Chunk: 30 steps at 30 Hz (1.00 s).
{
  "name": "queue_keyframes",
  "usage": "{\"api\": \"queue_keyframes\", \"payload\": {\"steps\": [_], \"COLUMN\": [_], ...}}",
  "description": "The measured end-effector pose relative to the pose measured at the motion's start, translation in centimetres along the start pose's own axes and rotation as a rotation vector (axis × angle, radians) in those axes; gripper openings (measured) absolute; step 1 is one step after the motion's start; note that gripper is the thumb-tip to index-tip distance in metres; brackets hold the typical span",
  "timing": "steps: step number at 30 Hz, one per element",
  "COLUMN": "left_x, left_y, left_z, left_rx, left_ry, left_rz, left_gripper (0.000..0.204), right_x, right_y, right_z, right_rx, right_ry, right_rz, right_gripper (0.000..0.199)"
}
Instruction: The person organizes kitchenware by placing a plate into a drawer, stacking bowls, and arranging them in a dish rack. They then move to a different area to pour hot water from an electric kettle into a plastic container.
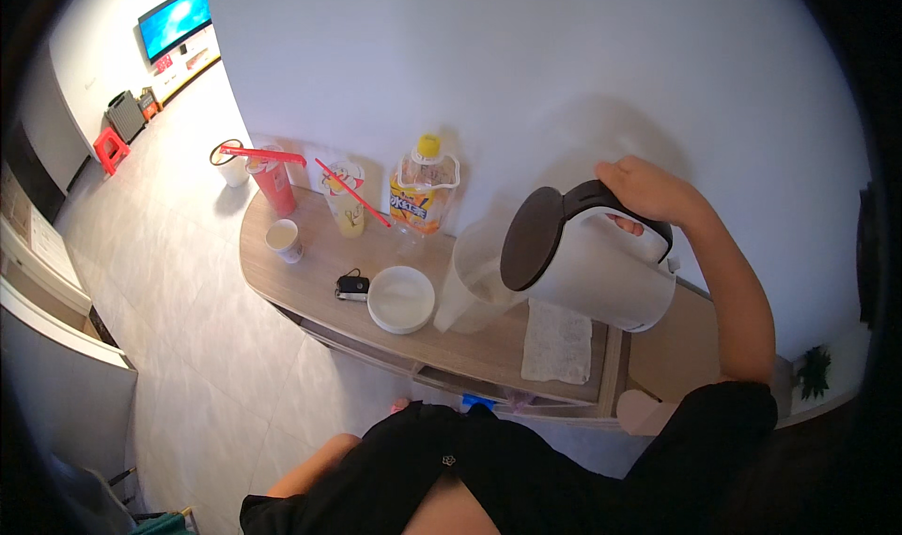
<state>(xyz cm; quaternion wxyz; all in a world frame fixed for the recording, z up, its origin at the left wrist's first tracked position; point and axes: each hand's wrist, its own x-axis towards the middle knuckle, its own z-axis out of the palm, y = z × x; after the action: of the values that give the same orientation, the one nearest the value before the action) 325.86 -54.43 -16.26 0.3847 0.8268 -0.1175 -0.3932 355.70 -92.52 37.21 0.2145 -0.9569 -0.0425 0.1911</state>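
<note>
My right hand [648,192] is closed around the dark handle of a white electric kettle [601,272] with a brown lid. The kettle leans left, its lid end beside the mouth of a translucent pitcher [470,300] on the wooden cabinet. Whether anything is flowing between them, I cannot tell. Left of the pitcher sits a white bowl [401,300], and a folded white cloth [557,342] lies to its right. Of my left arm [315,465], only a part shows at the lower left; its hand is out of sight.
Along the wooden cabinet top [315,286] stand a yellow-capped bottle [423,192], a drink cup with a red straw [346,201], a red drink cup [272,183] and a paper cup [284,241]. A car key [352,288] lies beside the bowl. A white wall [526,75] rises behind.
</note>
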Motion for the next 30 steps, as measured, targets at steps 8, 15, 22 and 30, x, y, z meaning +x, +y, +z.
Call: {"api": "queue_keyframes", "payload": {"steps": [8,15,22,30], "left_x": [-2.8,-5.0,-3.7,0.3], "left_y": [7.4,12.8,11.2,7.8], "left_z": [-3.7,-6.6,-6.1,-6.3], "left_rx": [0.078,-0.047,0.062,0.421], "left_ry": [-0.038,0.069,-0.009,-0.595], "left_rz": [0.062,0.088,0.095,0.304], "left_gripper": [0.025,0.025,0.025,0.027], "right_x": [0.5,0.4,0.4,0.0], "right_y": [-0.3,-0.5,-0.3,-0.9], "right_z": [0.2,0.1,0.1,0.2], "right_rx": [-0.062,-0.032,-0.014,-0.079], "right_ry": [0.002,-0.004,-0.012,0.001], "right_rz": [0.035,0.03,0.029,0.015], "right_gripper": [0.049,0.048,0.049,0.046]}}
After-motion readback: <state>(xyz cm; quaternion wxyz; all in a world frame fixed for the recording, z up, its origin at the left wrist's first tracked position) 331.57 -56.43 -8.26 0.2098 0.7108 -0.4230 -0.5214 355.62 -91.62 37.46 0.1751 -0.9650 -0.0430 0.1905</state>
